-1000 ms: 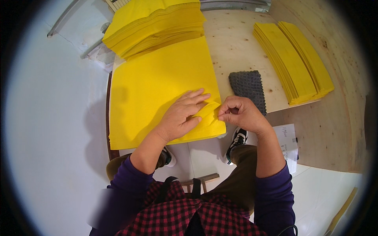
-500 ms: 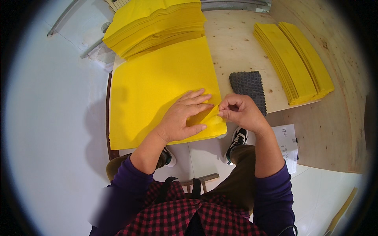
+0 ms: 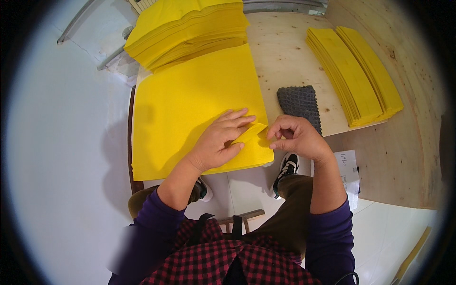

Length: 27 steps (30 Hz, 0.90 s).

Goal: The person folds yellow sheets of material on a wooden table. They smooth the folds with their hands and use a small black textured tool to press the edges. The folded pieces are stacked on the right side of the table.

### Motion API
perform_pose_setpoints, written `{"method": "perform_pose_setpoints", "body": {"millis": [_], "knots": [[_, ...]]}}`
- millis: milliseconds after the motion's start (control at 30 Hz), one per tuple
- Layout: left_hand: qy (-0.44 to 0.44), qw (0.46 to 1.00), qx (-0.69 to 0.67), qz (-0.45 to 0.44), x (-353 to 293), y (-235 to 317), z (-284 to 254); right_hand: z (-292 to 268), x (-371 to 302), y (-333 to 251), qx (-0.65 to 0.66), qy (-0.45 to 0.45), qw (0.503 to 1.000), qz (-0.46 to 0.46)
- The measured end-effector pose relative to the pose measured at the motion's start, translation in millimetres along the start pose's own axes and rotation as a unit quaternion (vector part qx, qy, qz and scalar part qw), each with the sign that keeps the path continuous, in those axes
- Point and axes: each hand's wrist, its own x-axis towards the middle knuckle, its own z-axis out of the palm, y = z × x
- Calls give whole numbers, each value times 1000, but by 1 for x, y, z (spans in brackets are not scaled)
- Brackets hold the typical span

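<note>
Yellow sheets (image 3: 190, 102): a flat stack at the table's near left, directly in front of the person, with a flap (image 3: 251, 132) curling up near its lower right corner.
Left hand (image 3: 219, 140): palm down on the stack, fingers spread, the flap rising between thumb and forefinger.
Right hand (image 3: 300, 137): just beside the flap, thumb and forefinger a narrow gap apart; whether a fingertip touches the flap, I cannot tell.
Tall pile (image 3: 194, 31): more yellow sheets, behind the flat stack.
Grey cloth (image 3: 300, 105): on the wooden table (image 3: 278, 54), just beyond the right hand.
Yellow strips (image 3: 346, 76): two long bundles side by side, at the table's right.
White paper (image 3: 347, 173): hanging below the strips.
</note>
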Motion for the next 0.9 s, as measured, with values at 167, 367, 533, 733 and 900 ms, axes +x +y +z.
{"method": "perform_pose_setpoints", "body": {"millis": [167, 367, 533, 733, 900], "knots": [[-2, 1000, 8, 5, 0, 0, -1, 4, 3, 9, -9, -21, 1000, 2], [-1, 1000, 3, 14, 1, 0, -2, 7, 5, 6, -20, 5, 1000, 18], [-10, 1000, 25, 1, 2, 2, -3, 10, 6, 3, -15, 18, 999, 21], [-24, 999, 23, -4, 2, 9, -5, 12, 7, -4, 3, 16, 1000, 14], [-27, 999, 30, -10, 1, 9, -4, 17, 7, -8, 11, 29, 999, 24]]}}
